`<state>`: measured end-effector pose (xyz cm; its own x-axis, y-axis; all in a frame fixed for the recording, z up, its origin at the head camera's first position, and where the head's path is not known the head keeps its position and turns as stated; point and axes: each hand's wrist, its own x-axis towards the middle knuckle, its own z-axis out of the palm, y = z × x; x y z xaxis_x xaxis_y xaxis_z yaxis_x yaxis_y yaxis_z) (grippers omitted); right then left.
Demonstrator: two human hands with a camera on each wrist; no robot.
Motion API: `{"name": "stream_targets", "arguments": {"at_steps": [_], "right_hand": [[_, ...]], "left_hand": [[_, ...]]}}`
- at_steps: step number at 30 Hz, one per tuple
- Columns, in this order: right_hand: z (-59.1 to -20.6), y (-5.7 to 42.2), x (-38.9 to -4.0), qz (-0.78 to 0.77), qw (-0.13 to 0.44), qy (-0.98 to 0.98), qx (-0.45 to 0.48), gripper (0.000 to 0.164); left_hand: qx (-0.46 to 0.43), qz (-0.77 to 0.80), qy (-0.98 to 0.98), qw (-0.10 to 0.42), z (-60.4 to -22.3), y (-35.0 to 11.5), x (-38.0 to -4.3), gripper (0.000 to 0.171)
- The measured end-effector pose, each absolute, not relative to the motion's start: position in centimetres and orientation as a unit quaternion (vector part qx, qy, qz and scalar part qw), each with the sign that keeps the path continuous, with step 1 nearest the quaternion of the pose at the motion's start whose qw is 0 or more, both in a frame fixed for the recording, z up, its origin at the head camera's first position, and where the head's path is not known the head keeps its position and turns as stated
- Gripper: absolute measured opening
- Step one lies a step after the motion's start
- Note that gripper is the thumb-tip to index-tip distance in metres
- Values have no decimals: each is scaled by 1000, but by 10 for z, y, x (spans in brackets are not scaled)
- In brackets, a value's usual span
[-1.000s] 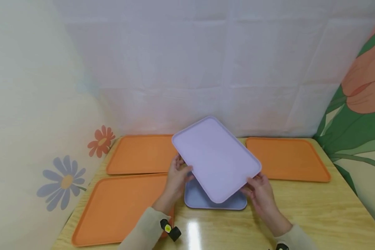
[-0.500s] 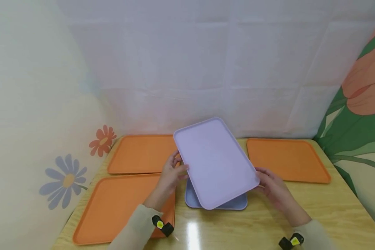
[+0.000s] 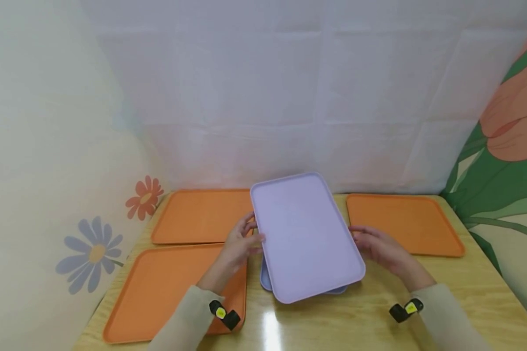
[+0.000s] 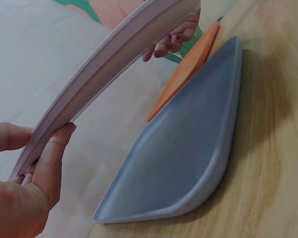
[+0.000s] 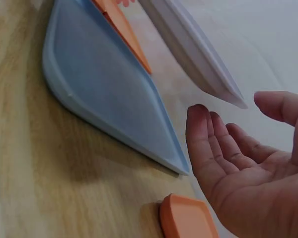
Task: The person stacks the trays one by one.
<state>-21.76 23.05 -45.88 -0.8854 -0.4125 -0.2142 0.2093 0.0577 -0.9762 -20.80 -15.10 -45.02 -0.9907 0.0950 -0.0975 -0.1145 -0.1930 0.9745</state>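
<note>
Head: lilac tray [image 3: 307, 236] mostly hides blue tray [image 3: 265, 278].

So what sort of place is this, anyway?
Probably an indoor corner set up for tabletop work: a wooden table bearing orange trays, a creased pale sheet behind it, and flowers pictured on both sides.

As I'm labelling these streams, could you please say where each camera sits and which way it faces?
Head: worn on the head, facing forward and down at the lilac tray; left hand, right hand and sleeves show.
Left wrist: on that wrist, facing the lilac tray's edge; both hands show.
Right wrist: on that wrist, facing the lilac tray's corner; only the right hand shows.
Wrist views share the blue tray.
</note>
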Motion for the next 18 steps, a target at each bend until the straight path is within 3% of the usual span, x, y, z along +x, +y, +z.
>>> {"name": "stream_targets", "arguments": {"at_steps": [18], "right_hand": [[-453, 221, -220, -668, 253, 695, -77, 71]], "left_hand": [[16, 750, 650, 122, -452, -157, -215, 75]]}}
